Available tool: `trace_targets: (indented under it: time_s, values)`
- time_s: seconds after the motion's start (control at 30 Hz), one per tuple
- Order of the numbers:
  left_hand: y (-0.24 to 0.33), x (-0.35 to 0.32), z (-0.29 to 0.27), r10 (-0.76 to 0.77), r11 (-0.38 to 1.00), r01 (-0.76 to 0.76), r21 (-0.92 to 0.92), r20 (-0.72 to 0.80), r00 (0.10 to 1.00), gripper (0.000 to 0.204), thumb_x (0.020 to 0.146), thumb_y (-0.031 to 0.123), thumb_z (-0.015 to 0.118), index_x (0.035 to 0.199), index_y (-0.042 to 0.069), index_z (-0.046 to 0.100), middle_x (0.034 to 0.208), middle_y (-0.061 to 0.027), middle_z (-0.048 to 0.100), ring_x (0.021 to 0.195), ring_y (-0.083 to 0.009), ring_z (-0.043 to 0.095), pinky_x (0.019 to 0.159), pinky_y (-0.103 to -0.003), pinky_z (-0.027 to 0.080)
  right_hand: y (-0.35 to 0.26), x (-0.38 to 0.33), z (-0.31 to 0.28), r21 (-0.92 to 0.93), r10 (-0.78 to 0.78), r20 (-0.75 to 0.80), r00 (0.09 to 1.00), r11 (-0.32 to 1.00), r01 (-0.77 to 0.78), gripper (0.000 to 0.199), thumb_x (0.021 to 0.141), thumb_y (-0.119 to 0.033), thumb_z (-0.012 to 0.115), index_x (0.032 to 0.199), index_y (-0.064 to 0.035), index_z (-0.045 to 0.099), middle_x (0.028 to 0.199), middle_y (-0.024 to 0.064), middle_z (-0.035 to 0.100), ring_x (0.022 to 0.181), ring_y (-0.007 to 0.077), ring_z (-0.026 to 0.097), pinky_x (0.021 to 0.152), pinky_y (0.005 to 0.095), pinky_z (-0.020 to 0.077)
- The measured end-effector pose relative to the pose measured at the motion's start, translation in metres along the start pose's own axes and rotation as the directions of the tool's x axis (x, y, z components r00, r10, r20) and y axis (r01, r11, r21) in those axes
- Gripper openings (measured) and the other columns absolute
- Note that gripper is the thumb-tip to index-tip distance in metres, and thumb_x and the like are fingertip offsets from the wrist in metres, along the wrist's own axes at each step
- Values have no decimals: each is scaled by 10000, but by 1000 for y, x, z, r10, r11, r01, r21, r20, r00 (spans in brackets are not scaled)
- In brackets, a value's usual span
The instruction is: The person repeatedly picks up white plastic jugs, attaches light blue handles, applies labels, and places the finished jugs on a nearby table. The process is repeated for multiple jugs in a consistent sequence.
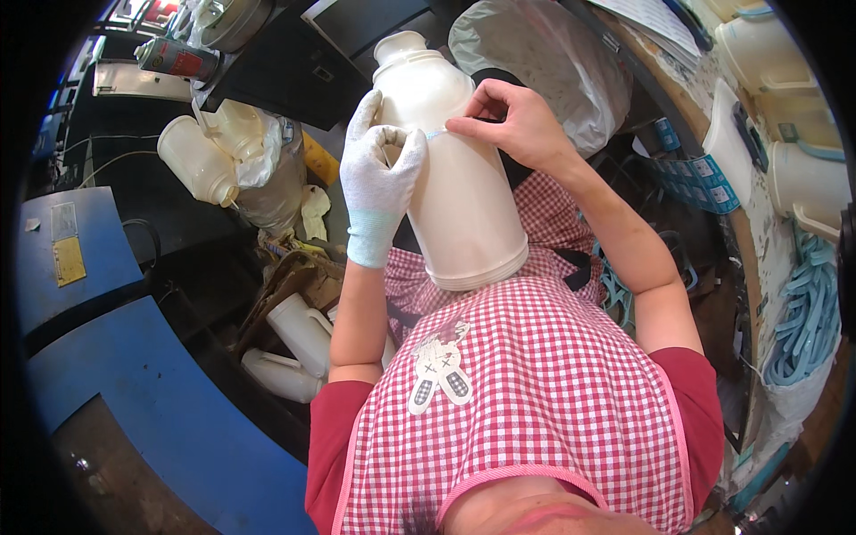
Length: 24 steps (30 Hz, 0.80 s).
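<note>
A large cream plastic bottle (464,196), jug-like with a narrower neck, lies tilted across my lap with its neck pointing away and its base toward my apron. A small, thin strip with light blue marks (435,135) lies against its upper body. My left hand (382,165), in a white knit glove with a pale green cuff, rests along the bottle's left side, thumb and forefinger curled together at the strip's left end. My bare right hand (517,123) pinches at the strip's right end, thumb and forefinger closed. The strip's exact kind is too small to tell.
A sheet of blue-and-white labels (700,178) hangs at the right table edge. Cream jugs (798,183) and a bag of light blue straps (802,312) stand farther right. Left are blue machine panels (178,401), more bottles (192,160) and a spray can (178,59). A plastic-lined bin (544,67) stands ahead.
</note>
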<state>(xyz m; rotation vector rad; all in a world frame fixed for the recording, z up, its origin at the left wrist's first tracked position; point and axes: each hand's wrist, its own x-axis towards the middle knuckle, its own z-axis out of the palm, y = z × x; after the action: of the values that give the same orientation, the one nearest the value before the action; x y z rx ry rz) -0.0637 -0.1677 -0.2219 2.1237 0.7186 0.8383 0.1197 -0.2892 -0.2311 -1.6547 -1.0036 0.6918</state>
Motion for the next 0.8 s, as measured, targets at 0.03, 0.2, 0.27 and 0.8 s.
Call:
trace_targets:
  time_s: [0.03,0.2,0.27,0.8]
  values:
    - [-1,1,1,12,1000,-12,16,-1,1000,189,853,124,778,821,-38,686,1483,-242,551,1318,-336,593,1063,-396,489,0,0,1,-13,-18,-15,1000,1000,18,326,840,-281,879,909,-31,682,803,-6,677,738,60,604,698,241,512]
    - [-4,4,0,141,974,-132,183,-36,989,292,792,109,791,915,-10,554,1419,-259,538,1236,-371,611,1030,-419,501,4,3,-2,-318,-163,-97,982,940,125,488,770,-448,897,819,-48,623,714,26,610,660,128,576,644,294,499]
    - [-38,13,-16,29,972,-30,231,8,1000,327,814,103,756,1018,-23,535,1363,-289,528,1249,-409,576,1083,-449,444,7,3,-14,-373,-40,-84,996,928,6,609,716,-589,884,777,-50,608,699,62,614,639,187,608,625,328,506]
    - [10,132,73,-301,674,18,739,251,920,890,718,622,820,1270,-29,570,1315,-270,574,1200,-460,607,950,-508,540,17,3,11,-109,37,-17,999,993,-39,522,787,-485,857,723,-41,590,690,102,603,625,235,588,597,363,475]
